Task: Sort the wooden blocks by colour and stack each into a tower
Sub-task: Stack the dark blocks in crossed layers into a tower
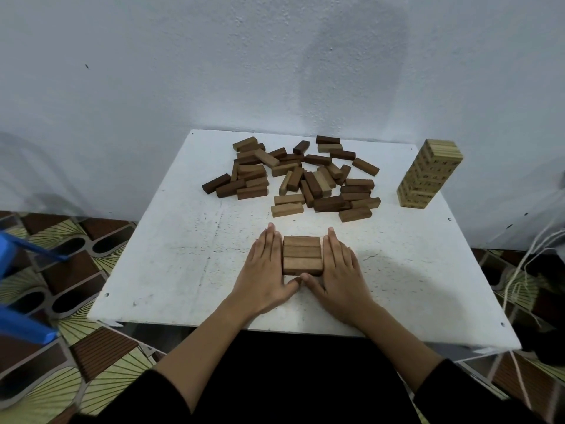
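One tall tower of pale yellow wooden blocks [429, 175] stands done at two o'clock on the white square table [171, 270]. My left hand [263, 270] and right hand [339, 270] press flat, fingers straight, on both sides of a low square stack of mid-brown wooden blocks [302, 254] in front of me. I think lots is left: a big mixed pile of brown blocks [293, 175] waits at twelve o'clock.
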`<move>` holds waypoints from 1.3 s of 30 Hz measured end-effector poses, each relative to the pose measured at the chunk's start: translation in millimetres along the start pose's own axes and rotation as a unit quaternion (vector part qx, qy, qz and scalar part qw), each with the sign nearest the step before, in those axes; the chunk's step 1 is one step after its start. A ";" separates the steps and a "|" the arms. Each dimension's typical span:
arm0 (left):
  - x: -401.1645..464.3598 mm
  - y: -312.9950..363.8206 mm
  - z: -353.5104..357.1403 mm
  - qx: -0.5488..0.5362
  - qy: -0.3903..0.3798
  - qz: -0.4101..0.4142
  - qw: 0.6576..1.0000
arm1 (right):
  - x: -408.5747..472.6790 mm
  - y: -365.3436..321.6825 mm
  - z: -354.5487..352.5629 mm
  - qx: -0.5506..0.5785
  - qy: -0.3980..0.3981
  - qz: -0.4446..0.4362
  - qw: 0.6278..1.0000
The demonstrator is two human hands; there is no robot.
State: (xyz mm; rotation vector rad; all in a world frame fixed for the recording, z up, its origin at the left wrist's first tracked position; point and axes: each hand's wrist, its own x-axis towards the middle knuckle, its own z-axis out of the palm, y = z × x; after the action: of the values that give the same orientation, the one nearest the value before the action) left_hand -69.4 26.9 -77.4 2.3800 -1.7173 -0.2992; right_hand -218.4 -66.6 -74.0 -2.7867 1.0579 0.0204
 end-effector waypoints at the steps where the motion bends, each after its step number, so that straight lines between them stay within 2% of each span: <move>1: -0.1 0.1 0.6 0.003 0.001 0.001 1.000 | -0.1 0.0 0.4 -0.003 0.002 -0.001 1.000; 15: 2.0 -1.6 3.7 0.009 0.002 0.011 1.000 | 1.9 0.8 3.9 -0.017 0.004 0.000 1.000; 19: 1.7 -3.0 1.6 -0.012 -0.010 0.016 1.000 | -0.6 2.4 -0.6 0.044 0.002 -0.012 0.999; 23: -4.6 -23.3 -9.4 -0.074 -0.036 0.059 0.995 | -0.5 8.0 -18.3 0.241 0.058 0.001 0.969; 25: -9.4 -38.3 -21.2 -0.120 -0.002 0.061 0.991 | 13.4 12.6 -29.5 0.250 0.121 -0.008 0.961; 27: -7.5 -52.7 -30.2 -0.152 0.061 0.046 0.985 | 37.1 16.2 -37.6 0.226 0.191 -0.053 0.954; 28: -2.5 -58.7 -32.5 -0.155 0.095 0.034 0.983 | 51.3 15.5 -42.4 0.209 0.185 -0.072 0.958; 32: 34.9 -76.1 -41.0 -0.128 0.186 -0.008 0.974 | 107.4 -2.4 -57.8 0.132 0.074 -0.118 0.981; 39: 97.4 -75.5 -56.1 -0.054 0.178 0.036 0.982 | 154.8 -18.2 -58.8 0.013 -0.018 -0.118 0.993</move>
State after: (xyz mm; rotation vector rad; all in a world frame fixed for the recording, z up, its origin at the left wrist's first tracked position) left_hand 44.7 -40.2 -48.9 2.1316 -1.5716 0.0424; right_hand -92.9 -164.2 -24.1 -2.8562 0.7081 0.0274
